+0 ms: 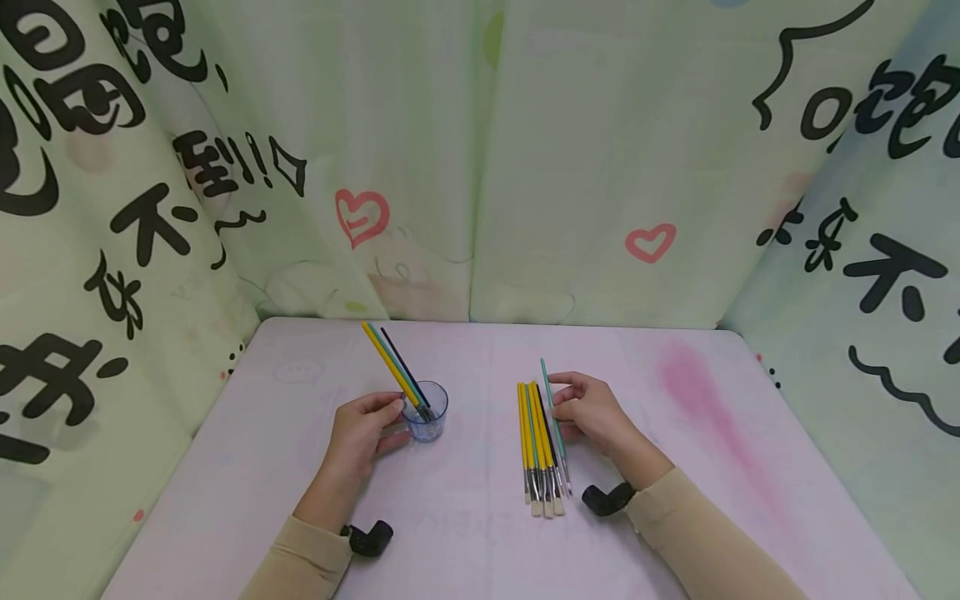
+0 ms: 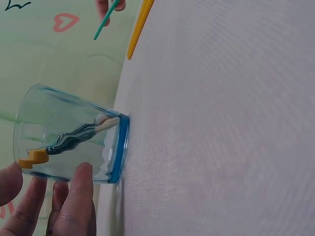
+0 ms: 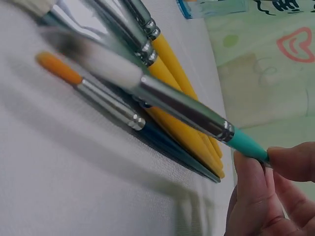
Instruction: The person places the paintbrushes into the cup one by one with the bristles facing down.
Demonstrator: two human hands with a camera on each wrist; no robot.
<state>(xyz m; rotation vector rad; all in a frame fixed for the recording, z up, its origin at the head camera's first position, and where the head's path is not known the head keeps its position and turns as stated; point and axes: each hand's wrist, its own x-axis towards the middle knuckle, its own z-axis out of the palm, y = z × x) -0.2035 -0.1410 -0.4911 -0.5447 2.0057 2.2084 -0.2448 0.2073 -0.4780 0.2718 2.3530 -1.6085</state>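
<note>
My left hand (image 1: 366,429) holds a clear bluish cup (image 1: 427,430) by its side; in the left wrist view its thumb is at the rim and its fingers lie along the cup wall (image 2: 74,105). Several paintbrushes (image 1: 392,360) lean in the cup, bristles down, with yellow, teal and black handles. My right hand (image 1: 594,410) pinches a teal-handled paintbrush (image 3: 246,142) between thumb and fingers. That brush has a silver ferrule and pale bristles with a dark tip, pointing toward me. Just left of it lies a row of paintbrushes (image 1: 534,433), mostly yellow-handled, bristles toward me.
A pale pinkish-white table (image 1: 465,533) bears the cup and the brushes. A pink stain (image 1: 705,400) marks its right side. Light green curtains (image 1: 555,167) with black writing and red hearts hang around the back and sides.
</note>
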